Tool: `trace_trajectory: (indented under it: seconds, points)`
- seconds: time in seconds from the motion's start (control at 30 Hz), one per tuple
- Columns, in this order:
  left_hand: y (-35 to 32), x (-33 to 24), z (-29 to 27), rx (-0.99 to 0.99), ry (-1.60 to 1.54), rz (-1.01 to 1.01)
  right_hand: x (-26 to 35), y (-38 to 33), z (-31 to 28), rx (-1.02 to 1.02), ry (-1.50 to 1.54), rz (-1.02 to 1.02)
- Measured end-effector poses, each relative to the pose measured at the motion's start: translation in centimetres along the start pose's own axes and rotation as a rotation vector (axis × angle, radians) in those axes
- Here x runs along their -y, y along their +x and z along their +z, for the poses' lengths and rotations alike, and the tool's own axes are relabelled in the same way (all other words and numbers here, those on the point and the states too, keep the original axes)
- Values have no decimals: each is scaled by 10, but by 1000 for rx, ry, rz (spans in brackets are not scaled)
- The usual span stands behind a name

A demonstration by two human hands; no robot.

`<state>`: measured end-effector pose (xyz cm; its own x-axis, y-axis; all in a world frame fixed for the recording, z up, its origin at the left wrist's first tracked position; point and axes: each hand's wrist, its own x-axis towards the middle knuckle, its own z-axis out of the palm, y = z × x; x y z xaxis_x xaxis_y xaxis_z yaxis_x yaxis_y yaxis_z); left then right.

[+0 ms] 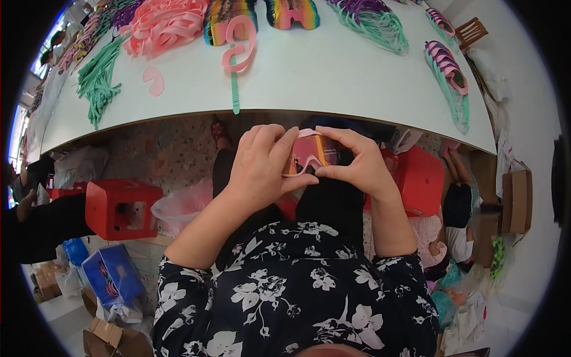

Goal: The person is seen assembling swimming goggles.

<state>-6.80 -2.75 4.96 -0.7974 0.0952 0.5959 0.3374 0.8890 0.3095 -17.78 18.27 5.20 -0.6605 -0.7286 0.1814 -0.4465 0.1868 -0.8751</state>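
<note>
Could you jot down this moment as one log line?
left hand: grip on pink goggle frame | right hand: grip on same frame | held above lap, below white table edge | red stool at left

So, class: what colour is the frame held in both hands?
Pink frame, seen best in the head view.

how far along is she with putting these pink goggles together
Done: finished-looking goggles lie stacked at the white table's right end. In hand: left hand and right hand press together one pink goggle frame with an orange lens. Left: heaps of pink frames and green straps lie loose on the table.
</note>
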Motion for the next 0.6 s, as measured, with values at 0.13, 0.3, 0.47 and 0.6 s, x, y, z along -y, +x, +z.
trace_trajectory:
  seconds: [0.13, 0.3, 0.47, 0.6]
  points:
    - [-18, 1, -13, 50, 30, -43, -2, 0, 19, 31, -4, -10]
    - [-40, 10, -16, 11, -81, -113, -3, -2, 38, 26, 57, -10]
    - [-52, 13, -21, 9, -115, -193, -5, -9, 50, 23, 77, 33]
    - [-57, 15, -22, -36, -123, -139, -6, -11, 58, 33, 103, 20]
